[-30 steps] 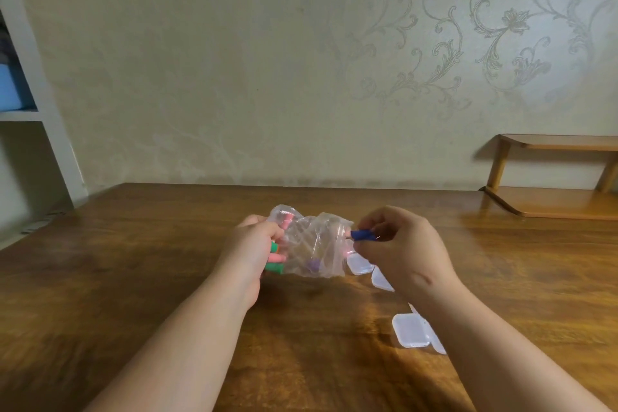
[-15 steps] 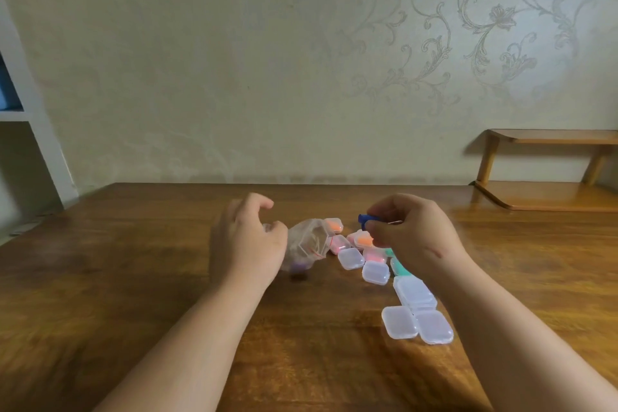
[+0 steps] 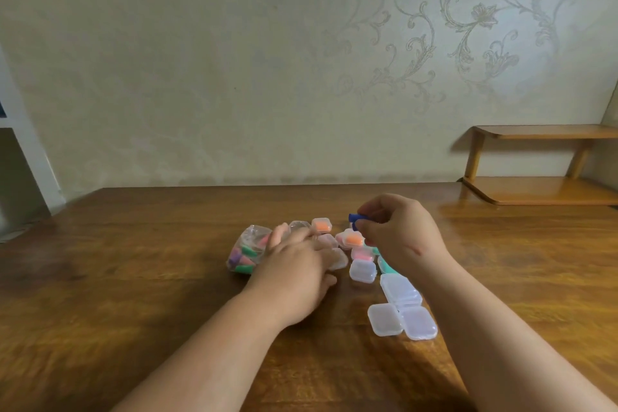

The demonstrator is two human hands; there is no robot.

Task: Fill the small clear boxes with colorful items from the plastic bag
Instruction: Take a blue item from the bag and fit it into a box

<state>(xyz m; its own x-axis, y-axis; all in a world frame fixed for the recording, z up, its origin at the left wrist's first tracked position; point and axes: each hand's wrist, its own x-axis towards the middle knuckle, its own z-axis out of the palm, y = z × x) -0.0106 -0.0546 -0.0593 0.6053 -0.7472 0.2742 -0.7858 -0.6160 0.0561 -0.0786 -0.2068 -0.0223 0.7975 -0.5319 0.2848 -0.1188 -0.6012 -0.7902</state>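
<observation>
The big brown wooden surface (image 3: 133, 278) is carrying everything here, with a light wooden two-tier shelf (image 3: 541, 191) sitting well off to the right of the right hand (image 3: 398, 237). The left hand (image 3: 294, 271) is reaching forward with its fingers (image 3: 281, 234) loosely stretched out. They're resting over the right end of a crumpled clear plastic bag (image 3: 247, 251), which is lying just left of them with pink, green and purple bits inside. The small clear plastic boxes (image 3: 401, 291) are clustering between and nearer than both sets of fingers. A few far ones are showing orange or pink inside, and the near ones are looking empty. The right fingers (image 3: 371, 211) are curling in and pinching a small blue item (image 3: 354, 217) just above the boxes.
</observation>
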